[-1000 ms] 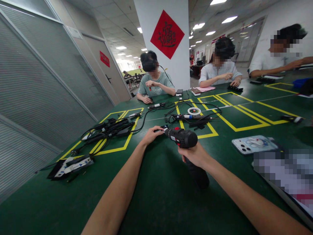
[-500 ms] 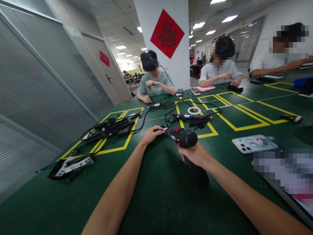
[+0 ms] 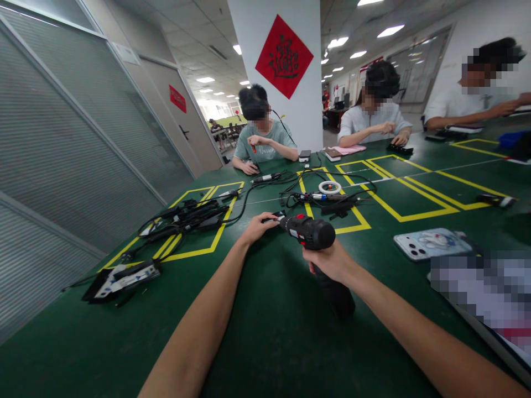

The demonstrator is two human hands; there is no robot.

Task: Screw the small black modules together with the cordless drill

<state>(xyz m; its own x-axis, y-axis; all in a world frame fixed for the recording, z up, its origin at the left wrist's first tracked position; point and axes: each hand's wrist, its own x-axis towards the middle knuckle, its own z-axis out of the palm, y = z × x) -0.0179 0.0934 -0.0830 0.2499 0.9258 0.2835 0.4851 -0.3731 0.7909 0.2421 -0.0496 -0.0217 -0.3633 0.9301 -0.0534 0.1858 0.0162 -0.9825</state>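
Note:
My right hand (image 3: pixel 329 260) is wrapped round the grip of a black cordless drill (image 3: pixel 314 233) with red details. The drill lies level and its nose points left, to my left hand. My left hand (image 3: pixel 258 228) is closed on a small dark flat part (image 3: pixel 280 214) on the green table. The drill's tip meets this part close to my left fingertips. Fingers and drill cover most of the part, so its kind is hidden.
Black cables (image 3: pixel 191 215) lie bundled at the left, near a black-and-white flat piece (image 3: pixel 128 276). Beyond my hands are a white ring (image 3: pixel 329 188) and a pen-like tool (image 3: pixel 326 197). A phone (image 3: pixel 431 244) lies at the right. Several people sit across the table (image 3: pixel 274 337).

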